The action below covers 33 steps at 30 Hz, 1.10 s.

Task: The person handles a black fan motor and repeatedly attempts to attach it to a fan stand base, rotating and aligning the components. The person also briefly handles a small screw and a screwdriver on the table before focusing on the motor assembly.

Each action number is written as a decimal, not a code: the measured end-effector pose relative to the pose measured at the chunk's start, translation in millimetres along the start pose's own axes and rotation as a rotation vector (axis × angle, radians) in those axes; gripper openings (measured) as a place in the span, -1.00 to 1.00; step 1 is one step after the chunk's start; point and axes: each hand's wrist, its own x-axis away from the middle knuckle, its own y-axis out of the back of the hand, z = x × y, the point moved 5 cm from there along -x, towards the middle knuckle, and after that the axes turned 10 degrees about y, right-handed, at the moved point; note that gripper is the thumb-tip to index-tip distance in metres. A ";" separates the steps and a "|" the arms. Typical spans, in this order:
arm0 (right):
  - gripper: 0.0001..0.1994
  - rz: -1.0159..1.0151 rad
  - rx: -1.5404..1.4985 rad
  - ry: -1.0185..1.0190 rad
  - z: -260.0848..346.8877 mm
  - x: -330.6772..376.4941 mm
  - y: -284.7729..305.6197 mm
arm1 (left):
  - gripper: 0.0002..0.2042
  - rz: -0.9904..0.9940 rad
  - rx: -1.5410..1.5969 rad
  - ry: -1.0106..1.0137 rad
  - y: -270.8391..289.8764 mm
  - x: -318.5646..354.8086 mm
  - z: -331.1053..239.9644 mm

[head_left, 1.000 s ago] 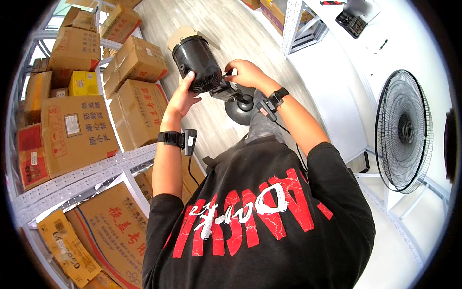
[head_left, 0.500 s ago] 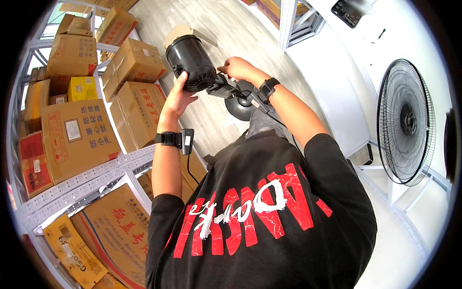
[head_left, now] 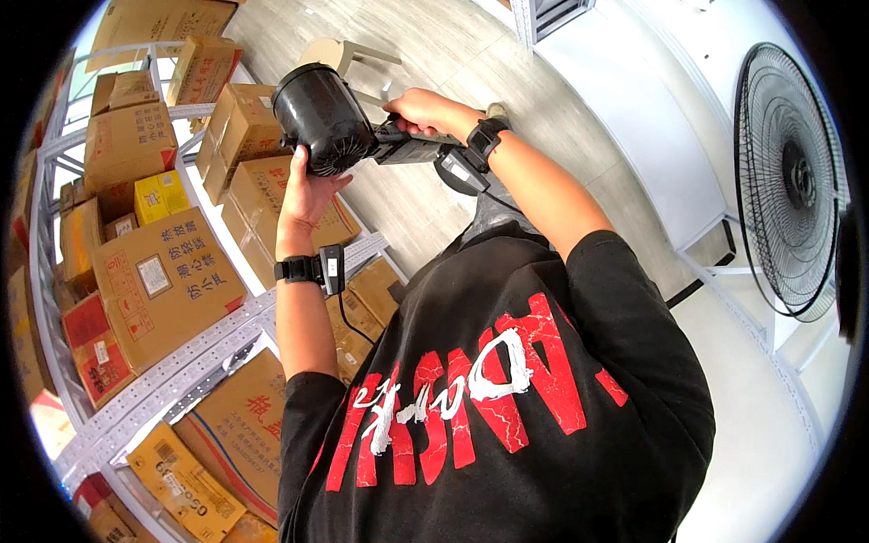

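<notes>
A black drum-shaped fan motor housing (head_left: pixel 321 113), with slotted vents at its near end, is tilted in front of me. My left hand (head_left: pixel 310 195) grips that vented end from below, thumb up its side and some fingers stretched out. From the housing a black neck (head_left: pixel 412 149) runs right. My right hand (head_left: pixel 427 112) is closed at the top of this neck, its fingertips partly hidden. Part of a dark round base (head_left: pixel 460 176) shows below, mostly covered by my right wrist and its strapped device.
Metal shelving (head_left: pixel 172 366) full of cardboard boxes (head_left: pixel 172 276) lines my left. A beige stool (head_left: pixel 337 54) stands ahead on the wood-look floor (head_left: pixel 453 54). To my right are a white table (head_left: pixel 625 127) and a round black wire fan grille (head_left: pixel 787 181).
The motor housing and both hands have moved left in view, and the housing leans further over. The whole view has shifted, showing more of the stool and less of the round base.
</notes>
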 end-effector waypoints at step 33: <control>-0.72 -0.130 0.548 0.449 38.2 11.0 6.6 | -0.07 -0.064 -0.068 -0.035 -18.4 15.6 -8.5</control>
